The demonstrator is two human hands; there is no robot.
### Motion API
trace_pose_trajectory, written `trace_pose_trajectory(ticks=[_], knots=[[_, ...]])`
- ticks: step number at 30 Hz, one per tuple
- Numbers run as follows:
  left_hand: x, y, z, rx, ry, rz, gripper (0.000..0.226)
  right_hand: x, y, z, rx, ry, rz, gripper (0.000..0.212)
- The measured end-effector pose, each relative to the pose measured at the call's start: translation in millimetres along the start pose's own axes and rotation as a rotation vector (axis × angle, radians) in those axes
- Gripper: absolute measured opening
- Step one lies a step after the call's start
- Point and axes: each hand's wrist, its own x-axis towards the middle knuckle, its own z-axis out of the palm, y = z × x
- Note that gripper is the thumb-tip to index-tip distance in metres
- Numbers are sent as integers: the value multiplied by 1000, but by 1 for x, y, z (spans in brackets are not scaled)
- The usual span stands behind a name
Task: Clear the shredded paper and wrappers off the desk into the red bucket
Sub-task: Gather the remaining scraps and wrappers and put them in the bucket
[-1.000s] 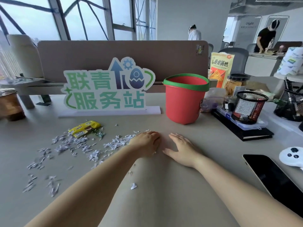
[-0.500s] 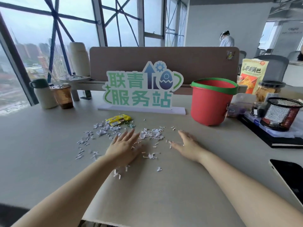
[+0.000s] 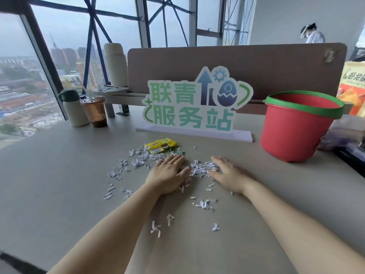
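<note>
White shredded paper lies scattered over the grey desk, thickest in a small heap between my hands. My left hand lies flat on the desk, fingers straight, touching the heap's left side. On the heap's right side my right hand rests flat with straight fingers. Yellow wrappers and a small green one lie just beyond my left hand. The red bucket with a green rim stands upright at the right, a little beyond my right hand.
A white sign with green characters stands behind the shreds, before a brown partition. A white flask and a brown plastic cup stand at the far left. An orange snack bag and dark items sit right of the bucket.
Both hands have slid towards each other, pushing shreds into a heap between them. The view has turned left, so the bucket now sits nearer the right edge.
</note>
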Motion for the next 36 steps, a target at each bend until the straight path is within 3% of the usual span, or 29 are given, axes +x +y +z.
trace_pose_trajectory(ticks=[10, 16, 20, 29, 36], knots=[[-46, 8, -10, -186, 28, 108, 44, -38, -18, 11, 106, -53, -128, 58], [-103, 5, -11, -212, 34, 182, 72, -75, -31, 18, 80, -95, -148, 92], [-134, 0, -12, 10, -36, 218, 92, -94, -36, 21, -100, -116, -190, 107], [-115, -14, -9, 112, -28, 51, 80, -75, -41, 27, -142, -71, -110, 109], [-90, -45, -12, 127, 95, -124, 89, -29, -52, 32, -139, -38, -104, 110]])
